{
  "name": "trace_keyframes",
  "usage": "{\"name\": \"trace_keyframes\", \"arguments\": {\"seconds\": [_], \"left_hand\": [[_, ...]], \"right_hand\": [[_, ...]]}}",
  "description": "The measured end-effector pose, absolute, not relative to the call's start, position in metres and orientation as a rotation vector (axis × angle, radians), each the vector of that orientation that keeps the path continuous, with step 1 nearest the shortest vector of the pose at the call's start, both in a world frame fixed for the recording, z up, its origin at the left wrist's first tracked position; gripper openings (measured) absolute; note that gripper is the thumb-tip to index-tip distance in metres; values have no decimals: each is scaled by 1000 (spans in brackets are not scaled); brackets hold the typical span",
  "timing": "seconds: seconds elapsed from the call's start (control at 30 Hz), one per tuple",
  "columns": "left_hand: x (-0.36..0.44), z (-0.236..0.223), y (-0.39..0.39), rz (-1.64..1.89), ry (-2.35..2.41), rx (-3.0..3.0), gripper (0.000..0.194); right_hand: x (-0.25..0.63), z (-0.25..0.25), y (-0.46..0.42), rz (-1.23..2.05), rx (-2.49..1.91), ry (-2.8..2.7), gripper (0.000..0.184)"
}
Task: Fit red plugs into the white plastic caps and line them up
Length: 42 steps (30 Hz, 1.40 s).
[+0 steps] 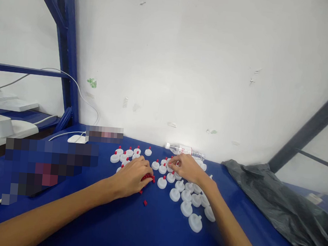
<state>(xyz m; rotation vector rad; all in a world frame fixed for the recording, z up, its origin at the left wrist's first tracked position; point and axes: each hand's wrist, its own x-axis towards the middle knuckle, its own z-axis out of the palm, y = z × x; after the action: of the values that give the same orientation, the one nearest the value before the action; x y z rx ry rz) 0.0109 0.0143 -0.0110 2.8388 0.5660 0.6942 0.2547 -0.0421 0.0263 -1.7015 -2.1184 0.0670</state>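
My left hand (pixel 135 175) is curled over a small pile of red tip caps (pixel 147 176), its fingers and thumb closed around some of them. A single red tip cap (pixel 145 203) lies nearer to me on the blue table. With thumb and fingers pinched, my right hand (pixel 186 167) is at a red tip on one of the white nozzle lids; the fingers partly hide it. Several white lids with red tips (pixel 162 182) stand around both hands. Below my right wrist sit several white nozzle lids with bare tips (pixel 186 208), some partly behind the forearm.
A clear plastic bottle (pixel 176 148) lies against the wall behind my right hand. Dark grey plastic sheeting (pixel 277 204) covers the table's right side. A white charger-like box (pixel 77 139) with a cable stands at the back left. Blurred patches hide things on the left.
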Motion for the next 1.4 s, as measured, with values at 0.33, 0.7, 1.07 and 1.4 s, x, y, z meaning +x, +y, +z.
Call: {"name": "trace_keyframes", "arguments": {"seconds": [0.33, 0.7, 1.07, 1.4], "left_hand": [[13, -14, 10, 679, 600, 2793, 17], [13, -15, 8, 627, 542, 2805, 14], [12, -17, 7, 636, 521, 2782, 12], [16, -13, 5, 747, 463, 2764, 8]], "right_hand": [[294, 42, -45, -63, -1999, -1929, 26], [311, 37, -49, 347, -2010, -2027, 11], [300, 55, -59, 501, -1723, -1851, 24], [258, 53, -58, 621, -1524, -1826, 32]]}}
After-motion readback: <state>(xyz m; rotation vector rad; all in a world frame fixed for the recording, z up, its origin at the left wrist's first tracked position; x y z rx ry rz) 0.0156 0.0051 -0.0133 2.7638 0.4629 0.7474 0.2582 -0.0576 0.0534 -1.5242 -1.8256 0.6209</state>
